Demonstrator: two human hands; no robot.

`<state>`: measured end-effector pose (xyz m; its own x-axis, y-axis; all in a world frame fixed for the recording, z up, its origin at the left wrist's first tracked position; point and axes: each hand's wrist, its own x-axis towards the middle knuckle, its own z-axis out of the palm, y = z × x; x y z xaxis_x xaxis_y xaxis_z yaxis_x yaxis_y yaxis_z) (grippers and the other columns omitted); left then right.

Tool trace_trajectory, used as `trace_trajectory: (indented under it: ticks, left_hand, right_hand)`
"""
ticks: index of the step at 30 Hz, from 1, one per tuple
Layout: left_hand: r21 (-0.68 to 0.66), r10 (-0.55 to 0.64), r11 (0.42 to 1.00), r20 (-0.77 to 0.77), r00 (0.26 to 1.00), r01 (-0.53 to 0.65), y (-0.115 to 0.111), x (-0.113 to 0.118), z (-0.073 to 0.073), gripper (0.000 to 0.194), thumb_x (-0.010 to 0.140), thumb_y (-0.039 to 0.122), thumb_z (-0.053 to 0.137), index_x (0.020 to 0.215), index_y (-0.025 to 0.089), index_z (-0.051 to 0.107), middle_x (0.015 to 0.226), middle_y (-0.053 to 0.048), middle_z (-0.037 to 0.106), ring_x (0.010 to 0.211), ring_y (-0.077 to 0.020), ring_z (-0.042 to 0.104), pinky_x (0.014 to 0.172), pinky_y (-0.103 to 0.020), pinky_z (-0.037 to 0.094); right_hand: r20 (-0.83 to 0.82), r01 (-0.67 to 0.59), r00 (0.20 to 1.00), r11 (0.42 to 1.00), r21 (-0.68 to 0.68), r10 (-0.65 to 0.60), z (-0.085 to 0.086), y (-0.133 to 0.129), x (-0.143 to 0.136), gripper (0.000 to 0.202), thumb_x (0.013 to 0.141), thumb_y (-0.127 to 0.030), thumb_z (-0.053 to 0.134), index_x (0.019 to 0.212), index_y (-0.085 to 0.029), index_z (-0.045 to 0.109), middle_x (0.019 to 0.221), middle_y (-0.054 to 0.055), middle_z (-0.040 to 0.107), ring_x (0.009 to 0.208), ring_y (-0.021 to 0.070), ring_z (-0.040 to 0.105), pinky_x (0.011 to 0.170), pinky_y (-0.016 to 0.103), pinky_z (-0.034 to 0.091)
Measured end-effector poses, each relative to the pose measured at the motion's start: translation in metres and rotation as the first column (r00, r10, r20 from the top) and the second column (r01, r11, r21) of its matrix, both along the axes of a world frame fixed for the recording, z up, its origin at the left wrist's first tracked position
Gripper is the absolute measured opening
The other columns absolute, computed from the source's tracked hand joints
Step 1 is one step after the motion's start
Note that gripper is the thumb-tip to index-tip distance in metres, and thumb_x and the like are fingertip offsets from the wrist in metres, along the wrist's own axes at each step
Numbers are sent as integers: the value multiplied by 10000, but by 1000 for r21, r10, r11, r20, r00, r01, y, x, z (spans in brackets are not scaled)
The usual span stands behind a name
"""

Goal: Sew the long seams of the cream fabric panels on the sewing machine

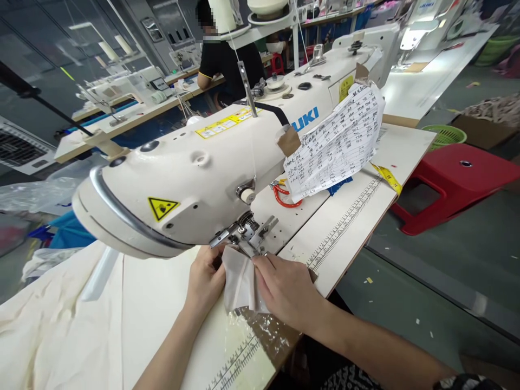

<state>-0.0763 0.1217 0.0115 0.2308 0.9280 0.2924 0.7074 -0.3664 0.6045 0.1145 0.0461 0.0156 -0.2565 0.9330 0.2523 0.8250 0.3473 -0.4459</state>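
Observation:
A small piece of pale fabric [238, 279] lies under the needle area of a white sewing machine [195, 162]. My left hand [208, 276] is closed on the fabric's left edge, its fingertips partly hidden beneath the machine head. On the other side, my right hand [286, 287] pinches the fabric's right edge close to the metal presser foot parts [247, 233]. The exact stitching point is hidden behind the metal parts and my fingers.
Orange-handled scissors [286, 199] lie behind the needle area, partly under a handwritten sheet [337, 143] taped to the machine. A yellow tape measure [388, 177] hangs at the table edge beside a red stool [459, 179]. Cream cloth [52, 325] spreads at left. A person [231, 65] sits beyond.

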Motion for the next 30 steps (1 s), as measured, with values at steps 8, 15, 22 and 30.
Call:
trace_trajectory:
  ticks: [8, 15, 22, 30]
  left_hand:
    - [114, -26, 993, -113, 993, 39, 1, 9, 0, 223, 777, 384, 534, 852, 207, 645, 877, -64, 668, 804, -228, 595, 679, -327, 489]
    - [84, 7, 996, -60, 998, -2, 2, 2, -3, 173, 790, 359, 538, 805, 224, 646, 835, -37, 696, 783, -208, 629, 671, -299, 490]
    - [126, -11, 992, -85, 996, 21, 0, -3, -4, 152, 835, 338, 558, 795, 218, 641, 844, -25, 701, 786, -189, 642, 658, -276, 493]
    - [501, -188, 775, -399, 898, 385, 1, -1, 0, 201, 884, 30, 498, 971, 180, 601, 954, -69, 684, 835, -195, 605, 738, -311, 513]
  right_hand:
    - [67, -11, 998, 1000, 7, 10, -3, 0, -1, 207, 993, -134, 391, 1120, -145, 555, 919, 80, 667, 733, 234, 662, 515, 336, 477]
    - [33, -11, 999, 1000, -14, 11, -4, 0, -2, 221, 991, -136, 403, 1161, -142, 543, 948, 88, 670, 770, 246, 667, 544, 345, 502]
    - [23, 13, 1000, 1000, -23, -12, -1, 1, -1, 223, 991, -146, 397, 1155, -147, 549, 928, 87, 673, 744, 251, 669, 530, 355, 507]
    - [124, 41, 991, 999, 17, -42, -2, 2, -7, 228, 974, -89, 392, 1098, -148, 574, 876, 72, 665, 654, 233, 650, 474, 336, 475]
